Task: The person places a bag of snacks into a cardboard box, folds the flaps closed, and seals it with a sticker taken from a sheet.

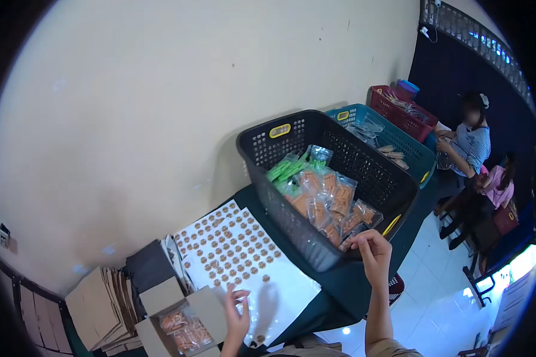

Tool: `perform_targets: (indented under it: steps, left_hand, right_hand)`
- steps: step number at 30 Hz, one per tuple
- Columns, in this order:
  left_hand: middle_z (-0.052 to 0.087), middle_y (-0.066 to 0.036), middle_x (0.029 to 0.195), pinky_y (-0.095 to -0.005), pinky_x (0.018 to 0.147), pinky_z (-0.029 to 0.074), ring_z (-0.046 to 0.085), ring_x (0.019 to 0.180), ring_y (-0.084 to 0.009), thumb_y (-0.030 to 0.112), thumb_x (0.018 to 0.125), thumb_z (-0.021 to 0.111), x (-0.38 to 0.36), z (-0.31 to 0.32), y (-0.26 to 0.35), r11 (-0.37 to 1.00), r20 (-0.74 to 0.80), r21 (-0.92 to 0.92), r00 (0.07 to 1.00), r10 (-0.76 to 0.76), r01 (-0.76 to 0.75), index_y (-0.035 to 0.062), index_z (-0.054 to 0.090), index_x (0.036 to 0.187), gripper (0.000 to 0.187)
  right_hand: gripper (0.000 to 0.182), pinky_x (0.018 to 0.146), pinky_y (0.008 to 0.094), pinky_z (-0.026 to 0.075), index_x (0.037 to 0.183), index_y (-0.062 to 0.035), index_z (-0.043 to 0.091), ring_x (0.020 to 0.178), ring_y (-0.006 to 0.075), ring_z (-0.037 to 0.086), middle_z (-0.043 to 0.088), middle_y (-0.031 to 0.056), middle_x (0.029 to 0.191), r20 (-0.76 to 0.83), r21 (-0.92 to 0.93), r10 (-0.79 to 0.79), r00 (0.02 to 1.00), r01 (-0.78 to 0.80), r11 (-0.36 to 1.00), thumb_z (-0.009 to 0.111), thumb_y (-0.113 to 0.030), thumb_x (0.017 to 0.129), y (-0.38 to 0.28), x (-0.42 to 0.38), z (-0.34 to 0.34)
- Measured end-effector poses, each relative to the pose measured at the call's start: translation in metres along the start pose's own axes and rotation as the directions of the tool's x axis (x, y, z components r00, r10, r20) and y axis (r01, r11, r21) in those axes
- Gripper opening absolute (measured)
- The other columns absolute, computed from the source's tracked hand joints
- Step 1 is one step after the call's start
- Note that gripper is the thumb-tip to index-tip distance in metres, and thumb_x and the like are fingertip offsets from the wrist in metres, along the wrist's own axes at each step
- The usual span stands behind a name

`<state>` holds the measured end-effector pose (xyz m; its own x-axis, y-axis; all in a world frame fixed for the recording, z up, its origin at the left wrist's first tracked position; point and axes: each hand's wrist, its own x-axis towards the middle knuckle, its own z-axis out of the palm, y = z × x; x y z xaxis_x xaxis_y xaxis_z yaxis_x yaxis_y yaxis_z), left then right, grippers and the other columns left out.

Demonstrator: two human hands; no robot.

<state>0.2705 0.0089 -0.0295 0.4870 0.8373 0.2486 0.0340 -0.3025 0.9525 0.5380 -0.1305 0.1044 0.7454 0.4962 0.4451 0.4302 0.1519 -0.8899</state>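
Observation:
My right hand [375, 256] reaches over the near rim of a black plastic basket [268, 190], its fingertips pinched at the edge of a small clear packet [352, 237]. Inside the basket lie several clear packets of orange-brown pieces [341, 199] and some bright green packets [289, 168]. My left hand [237, 315] is over the lower part of a white sticker sheet [292, 291], fingers curled but apart, with nothing clearly visible between them. Rows of round brown stickers [226, 247] cover the sheet's upper part. Left of that hand stands an open cardboard box [208, 303] with filled packets [187, 330] in it.
Flattened cardboard [98, 303] is stacked at the left, beside a dark folder [155, 268]. Behind the black basket stand a teal basket [420, 157] and a dark red basket [384, 104]. Two people [473, 146] sit at the far right. A wall [131, 149] borders the table.

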Motion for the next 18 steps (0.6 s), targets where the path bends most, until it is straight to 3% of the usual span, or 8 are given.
perform_targets:
  steps: [3,5,7,12,14,16,17,18]
  left_hand:
    - [0.053,-0.015,0.117,-0.0381,0.093,0.038,0.05,0.109,-0.028,0.008,0.082,0.056,0.033,0.061,0.038,0.982,0.187,0.077,0.97,0.157,-0.174,0.0008,0.038,0.127,0.049]
    - [0.043,-0.015,0.131,-0.0431,0.1,0.028,0.038,0.123,-0.0323,0.016,0.081,0.061,0.054,0.097,0.069,0.898,0.324,0.206,0.893,0.313,-0.389,0.0033,0.037,0.129,0.056]
    - [0.034,-0.013,0.138,-0.0476,0.104,0.02,0.029,0.129,-0.0328,0.027,0.081,0.062,0.066,0.129,0.081,0.829,0.395,0.175,0.809,0.435,-0.531,0.0053,0.036,0.131,0.06]
    - [0.034,-0.009,0.138,-0.0546,0.103,0.014,0.025,0.131,-0.0304,0.036,0.081,0.06,0.077,0.16,0.084,0.812,0.516,0.268,0.789,0.332,-0.518,0.0168,0.04,0.131,0.057]
    - [0.033,-0.011,0.138,-0.0549,0.103,0.014,0.024,0.13,-0.0336,0.033,0.079,0.063,0.078,0.159,0.082,0.811,0.529,0.271,0.784,0.324,-0.518,0.0149,0.04,0.129,0.058]
    - [0.033,-0.013,0.137,-0.056,0.104,0.015,0.024,0.129,-0.0369,0.031,0.076,0.066,0.076,0.162,0.079,0.828,0.53,0.251,0.787,0.316,-0.502,0.0135,0.041,0.127,0.059]
    - [0.033,-0.013,0.137,-0.0567,0.104,0.014,0.024,0.129,-0.0367,0.031,0.074,0.068,0.075,0.164,0.078,0.839,0.522,0.236,0.793,0.315,-0.49,0.0141,0.042,0.126,0.061]
    - [0.033,-0.013,0.137,-0.0568,0.104,0.014,0.024,0.129,-0.0365,0.031,0.074,0.068,0.075,0.164,0.077,0.838,0.52,0.244,0.795,0.312,-0.488,0.0144,0.042,0.126,0.061]
  right_hand:
    - [0.011,0.062,0.0224,0.043,0.08,0.0021,0.06,0.066,0.0096,0.055,0.059,0.0054,0.073,0.086,-0.06,0.002,0.996,0.003,0.998,0.055,-0.005,0.086,0.01,0.025,-0.022]
    - [0.01,0.061,0.0242,0.043,0.08,0.0028,0.059,0.066,0.0118,0.055,0.059,0.0064,0.072,0.175,-0.2,-0.075,0.982,0.11,0.974,0.057,-0.006,0.084,0.014,0.049,-0.035]
    - [0.009,0.062,0.0257,0.043,0.082,0.0019,0.059,0.066,0.0143,0.056,0.059,0.0073,0.072,0.219,-0.216,-0.067,0.973,0.115,0.97,0.059,-0.007,0.082,0.007,0.079,-0.04]
    - [0.01,0.06,0.0272,0.045,0.084,-0.0004,0.059,0.064,0.0161,0.058,0.058,0.0093,0.074,0.607,-0.278,0.023,0.795,0.185,0.943,0.058,-0.011,0.083,0.035,0.157,-0.037]
    - [0.012,0.058,0.027,0.045,0.085,-0.0009,0.059,0.063,0.0143,0.057,0.059,0.0089,0.076,0.709,-0.273,0.051,0.703,0.207,0.939,0.059,-0.013,0.083,0.08,0.187,-0.03]
    - [0.016,0.06,0.0329,0.047,0.087,-0.0012,0.06,0.062,0.0241,0.059,0.061,0.0136,0.079,0.826,-0.37,0.046,0.562,0.478,0.797,0.058,-0.015,0.08,0.136,0.208,-0.021]
    - [0.023,0.065,0.038,0.048,0.089,-0.0013,0.061,0.067,0.0309,0.06,0.062,0.0156,0.08,0.829,-0.481,0.174,0.532,0.518,0.707,0.06,-0.019,0.075,0.161,0.212,-0.015]
    - [0.024,0.067,0.0383,0.048,0.089,-0.0018,0.061,0.072,0.0299,0.06,0.062,0.0161,0.081,0.836,-0.537,0.336,0.433,0.524,0.661,0.06,-0.02,0.074,0.188,0.213,-0.009]
